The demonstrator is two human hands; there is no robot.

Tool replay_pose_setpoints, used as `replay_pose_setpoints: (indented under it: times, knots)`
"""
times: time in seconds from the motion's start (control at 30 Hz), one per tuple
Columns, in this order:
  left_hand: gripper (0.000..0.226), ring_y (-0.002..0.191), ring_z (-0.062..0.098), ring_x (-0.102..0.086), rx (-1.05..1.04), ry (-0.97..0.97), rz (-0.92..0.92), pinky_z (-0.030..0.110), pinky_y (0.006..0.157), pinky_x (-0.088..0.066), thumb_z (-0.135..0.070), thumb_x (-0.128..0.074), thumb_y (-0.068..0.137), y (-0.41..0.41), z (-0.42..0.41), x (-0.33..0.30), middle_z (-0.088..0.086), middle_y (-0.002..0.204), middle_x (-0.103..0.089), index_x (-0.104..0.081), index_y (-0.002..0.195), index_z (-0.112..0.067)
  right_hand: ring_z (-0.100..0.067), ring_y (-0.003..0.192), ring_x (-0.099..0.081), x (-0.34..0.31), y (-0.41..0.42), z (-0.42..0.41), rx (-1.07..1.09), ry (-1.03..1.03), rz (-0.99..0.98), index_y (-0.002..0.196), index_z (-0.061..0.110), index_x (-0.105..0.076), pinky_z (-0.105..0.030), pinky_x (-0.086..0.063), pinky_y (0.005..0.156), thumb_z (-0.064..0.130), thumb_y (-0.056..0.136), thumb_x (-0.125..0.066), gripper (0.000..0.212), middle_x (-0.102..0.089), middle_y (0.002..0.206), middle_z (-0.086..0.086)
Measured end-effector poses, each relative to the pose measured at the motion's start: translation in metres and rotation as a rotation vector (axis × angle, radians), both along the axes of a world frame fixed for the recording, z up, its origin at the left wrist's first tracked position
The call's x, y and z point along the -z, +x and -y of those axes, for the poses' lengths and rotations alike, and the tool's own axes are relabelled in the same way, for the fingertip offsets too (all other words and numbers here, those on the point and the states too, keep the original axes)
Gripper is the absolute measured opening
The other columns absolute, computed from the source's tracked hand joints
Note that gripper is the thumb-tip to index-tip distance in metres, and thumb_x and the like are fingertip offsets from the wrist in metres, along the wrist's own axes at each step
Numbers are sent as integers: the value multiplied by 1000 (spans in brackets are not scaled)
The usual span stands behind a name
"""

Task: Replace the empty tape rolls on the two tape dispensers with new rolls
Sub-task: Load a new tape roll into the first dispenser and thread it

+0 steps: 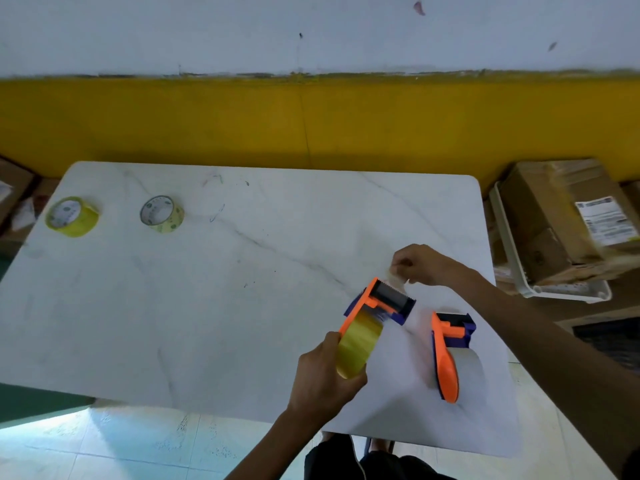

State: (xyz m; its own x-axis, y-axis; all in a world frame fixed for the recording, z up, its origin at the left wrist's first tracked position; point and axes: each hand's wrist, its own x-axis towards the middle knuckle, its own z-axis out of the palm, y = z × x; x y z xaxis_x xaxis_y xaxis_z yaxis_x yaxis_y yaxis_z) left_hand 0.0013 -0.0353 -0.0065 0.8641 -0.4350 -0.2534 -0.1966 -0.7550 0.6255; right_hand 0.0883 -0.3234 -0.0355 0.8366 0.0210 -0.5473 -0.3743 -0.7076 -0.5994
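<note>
Two orange and purple tape dispensers are seen near the right front of the white marble surface (pixel 207 306). The nearer-centre dispenser (pixel 379 303) is loaded with a yellow tape roll (pixel 356 344), which is gripped by the left hand (pixel 325 379), fingers wrapped around the roll. The free end of the tape (pixel 396 280) is pinched between the fingers of the right hand (pixel 417 265) just beyond the dispenser's cutter. The second dispenser (pixel 448 355) lies on its side just to the right, untouched, with a pale roll (pixel 467 367) mounted in it. Well apart, at the far left, a yellow roll (pixel 73 216) and a thinner, paler roll (pixel 162 214) are set down. A cardboard box (pixel 561 220) is seen in a white tray (pixel 568 292) off the right edge
</note>
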Motion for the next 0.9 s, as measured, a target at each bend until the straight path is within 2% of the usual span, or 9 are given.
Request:
replay_pose_setpoints:
  times: [0.17,0.2,0.3,0.37,0.5,0.63,0.73,0.8,0.9]
  knots:
    - [46,66,14,-64,-34,-105,84,30,61,-56,-54,-67,72,11,1,-23,-8,81,-66,-56,104,-24,-8,65,-65,-20,-12,-26,81,489,-78,81,7,-67,-27,-52,64,-2,87,-58,14,-68,72,-2]
    - [45,66,14,-64,-40,-114,93,30,60,-56,-53,-69,72,13,1,-27,-7,81,-66,-56,103,-24,-14,77,-69,-21,-18,-31,89,588,-68,92,6,-68,-30,-56,70,2,84,-67,9,-72,83,-6]
    - [41,65,14,-64,-55,-132,114,30,59,-56,-49,-72,71,20,5,-41,-10,75,-63,-55,100,-25,-26,103,-67,-16,-29,-41,226,879,-91,117,8,-61,-42,-57,88,20,67,-84,56,-66,114,-16]
    - [37,61,10,-61,-76,-133,118,25,57,-54,-47,-74,71,24,9,-51,-16,67,-56,-50,94,-32,-30,110,-64,-12,-33,-53,340,1090,-115,120,12,-64,-54,-47,101,29,72,-81,53,-66,121,-14]
    - [35,61,6,-62,-171,-175,112,25,56,-54,-50,-75,72,31,22,-64,-11,65,-60,-53,87,-28,-27,112,-66,-8,-44,-76,588,1458,-25,122,12,-65,-42,-55,92,37,82,-68,48,-69,121,-11]
    - [32,60,6,-62,-208,-217,61,17,52,-51,-52,-74,72,32,34,-71,-9,65,-62,-55,82,-28,-28,103,-70,-3,-65,-88,809,1465,0,109,10,-73,-43,-57,90,29,78,-69,37,-73,112,-14]
    - [32,58,6,-62,-231,-231,9,13,48,-46,-53,-71,74,31,42,-73,-7,64,-62,-57,80,-26,-32,101,-68,0,-77,-88,853,1505,16,105,4,-72,-48,-49,97,29,62,-83,50,-72,107,-16]
    - [36,59,8,-62,-276,-226,-38,15,49,-46,-57,-69,73,34,48,-71,-5,65,-63,-59,79,-23,-28,86,-70,-3,-86,-88,909,1594,44,92,3,-72,-42,-49,85,29,65,-75,37,-74,91,-14]
    - [46,61,8,-63,-333,-171,-115,22,52,-47,-66,-64,70,42,60,-62,-3,67,-64,-60,74,-21,-25,83,-72,-5,-93,-98,1071,1631,-13,111,5,-65,-37,-54,75,39,94,-41,45,-75,92,-13]
